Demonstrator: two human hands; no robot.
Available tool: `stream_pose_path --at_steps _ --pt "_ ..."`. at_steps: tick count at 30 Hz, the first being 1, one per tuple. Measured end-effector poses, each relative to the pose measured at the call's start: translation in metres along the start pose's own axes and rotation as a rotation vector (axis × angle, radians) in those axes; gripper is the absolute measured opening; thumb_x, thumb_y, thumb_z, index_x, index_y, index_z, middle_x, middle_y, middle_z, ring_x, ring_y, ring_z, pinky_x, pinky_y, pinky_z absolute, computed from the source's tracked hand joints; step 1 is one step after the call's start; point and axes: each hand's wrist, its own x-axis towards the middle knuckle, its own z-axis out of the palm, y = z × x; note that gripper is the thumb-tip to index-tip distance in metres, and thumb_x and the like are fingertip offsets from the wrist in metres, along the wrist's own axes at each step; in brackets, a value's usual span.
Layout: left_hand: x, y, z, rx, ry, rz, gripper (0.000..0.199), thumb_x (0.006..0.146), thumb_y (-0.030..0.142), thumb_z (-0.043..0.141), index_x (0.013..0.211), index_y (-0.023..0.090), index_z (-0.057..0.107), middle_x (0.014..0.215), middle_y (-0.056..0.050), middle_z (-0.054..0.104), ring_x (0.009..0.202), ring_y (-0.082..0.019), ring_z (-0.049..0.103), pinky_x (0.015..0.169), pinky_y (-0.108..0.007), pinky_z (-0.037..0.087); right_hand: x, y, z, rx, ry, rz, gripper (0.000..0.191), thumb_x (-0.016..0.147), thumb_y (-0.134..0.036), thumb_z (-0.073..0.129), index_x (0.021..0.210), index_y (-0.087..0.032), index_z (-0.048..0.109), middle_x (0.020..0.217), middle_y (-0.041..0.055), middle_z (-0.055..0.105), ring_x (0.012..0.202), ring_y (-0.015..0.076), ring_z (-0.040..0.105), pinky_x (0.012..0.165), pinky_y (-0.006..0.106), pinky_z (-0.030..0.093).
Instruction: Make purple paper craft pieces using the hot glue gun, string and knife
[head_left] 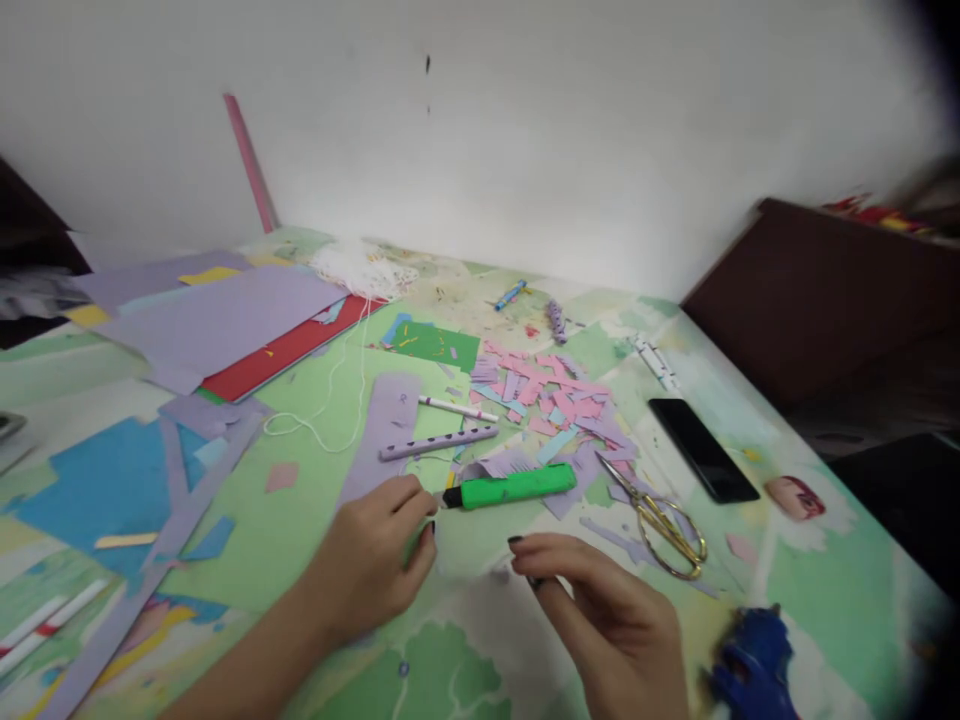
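Observation:
My left hand (379, 555) is over the table with its fingers curled and the thumb a little apart, nothing visible between them. Its fingertips are close to the dark tip of a green utility knife (517, 486). My right hand (607, 615) hovers at the lower middle, thumb and index finger slightly apart. Just left of its fingertips is a small, blurred pale scrap. Above the knife lie a dotted lilac paper tube (438, 443) and a thin white stick (457, 408). Gold-handled scissors (660, 520) rest to the right, their blades slightly parted.
Pink and lilac scraps (544, 385) are heaped mid-table. Lilac sheets (232, 310), blue paper (105, 490) and white string (360, 270) are on the left. A black phone (703, 450) and a blurred blue tool (754, 665) lie right. A white wall rises behind.

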Motion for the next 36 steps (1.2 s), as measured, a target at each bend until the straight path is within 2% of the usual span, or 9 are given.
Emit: stream_pose_path --at_steps 4,7,11,13,18,22,26,31,36 --pt "0.004 -0.006 -0.002 -0.036 0.097 -0.023 0.013 0.078 0.014 0.046 0.082 0.019 0.057 0.081 -0.006 0.06 0.076 -0.019 0.058 0.067 -0.031 0.046 0.004 0.01 0.003 -0.004 -0.022 -0.006 0.015 0.076 -0.015 0.059 0.076 -0.023 0.072 0.092 0.007 0.072 0.09 0.023 0.067 0.082 0.036 0.053" --pt "0.005 -0.001 -0.003 -0.182 0.116 -0.046 0.017 0.077 0.015 0.048 0.09 0.019 0.059 0.091 -0.007 0.061 0.072 -0.016 0.057 0.064 -0.028 0.047 0.003 0.007 0.005 0.012 -0.021 -0.057 0.015 0.077 -0.014 0.059 0.08 -0.022 0.071 0.093 0.007 0.071 0.092 0.0215 0.066 0.084 0.034 0.051" --pt "0.003 0.022 -0.004 -0.657 -0.069 -0.065 0.041 0.075 0.016 0.054 0.116 0.022 0.053 0.114 -0.009 0.057 0.078 -0.015 0.059 0.058 -0.023 0.049 -0.005 0.0 0.012 -0.05 -0.094 -0.141 0.019 0.076 -0.01 0.056 0.083 -0.02 0.071 0.085 0.0037 0.072 0.083 0.0172 0.066 0.078 0.028 0.051" --pt "0.0 0.034 -0.002 -0.856 -0.174 -0.091 0.048 0.074 0.019 0.058 0.121 0.022 0.049 0.114 -0.009 0.058 0.085 -0.017 0.06 0.06 -0.023 0.05 -0.008 -0.001 0.017 -0.085 -0.162 -0.149 0.023 0.074 -0.007 0.054 0.082 -0.02 0.071 0.081 0.002 0.072 0.078 0.0154 0.066 0.074 0.026 0.051" --pt "-0.001 0.04 0.006 -0.891 -0.239 -0.2 0.022 0.071 0.025 0.059 0.091 0.015 0.063 0.084 -0.006 0.065 0.068 -0.016 0.061 0.054 -0.024 0.049 -0.02 -0.005 0.012 -0.136 -0.164 -0.218 0.025 0.074 -0.007 0.053 0.087 -0.019 0.07 0.088 0.0023 0.072 0.081 0.0151 0.066 0.079 0.027 0.051" --pt "0.003 0.031 0.006 -0.794 -0.144 -0.227 0.029 0.069 0.029 0.059 0.093 0.014 0.063 0.083 -0.008 0.067 0.069 -0.017 0.06 0.054 -0.025 0.049 -0.044 -0.009 -0.028 -0.443 0.016 -0.286 0.022 0.075 -0.013 0.056 0.093 -0.019 0.067 0.092 0.005 0.071 0.088 0.019 0.064 0.082 0.033 0.05" --pt "0.003 0.029 0.007 -0.526 0.034 -0.072 0.026 0.072 0.032 0.058 0.092 0.016 0.063 0.091 -0.008 0.066 0.054 -0.011 0.052 0.053 -0.026 0.047 -0.08 0.005 -0.092 -0.802 0.312 -0.24 0.02 0.079 -0.021 0.052 0.095 -0.018 0.064 0.096 0.0091 0.068 0.093 0.0244 0.061 0.084 0.041 0.048" --pt "0.003 0.033 0.009 -0.34 0.148 0.157 0.024 0.081 0.035 0.053 0.094 0.017 0.063 0.097 -0.007 0.063 0.045 -0.006 0.046 0.05 -0.024 0.044 -0.111 0.058 -0.159 -1.065 0.505 -0.14 0.029 0.072 -0.034 0.056 0.092 -0.015 0.066 0.092 0.0127 0.069 0.087 0.0305 0.063 0.078 0.047 0.049" --pt "0.02 0.031 0.011 -0.089 0.233 0.214 0.022 0.085 0.028 0.047 0.075 0.02 0.066 0.08 -0.004 0.059 0.056 -0.011 0.054 0.058 -0.025 0.045 -0.113 0.109 -0.186 -1.002 0.485 -0.143 0.035 0.072 -0.043 0.056 0.09 -0.015 0.066 0.084 0.0114 0.071 0.073 0.0238 0.068 0.067 0.034 0.055"
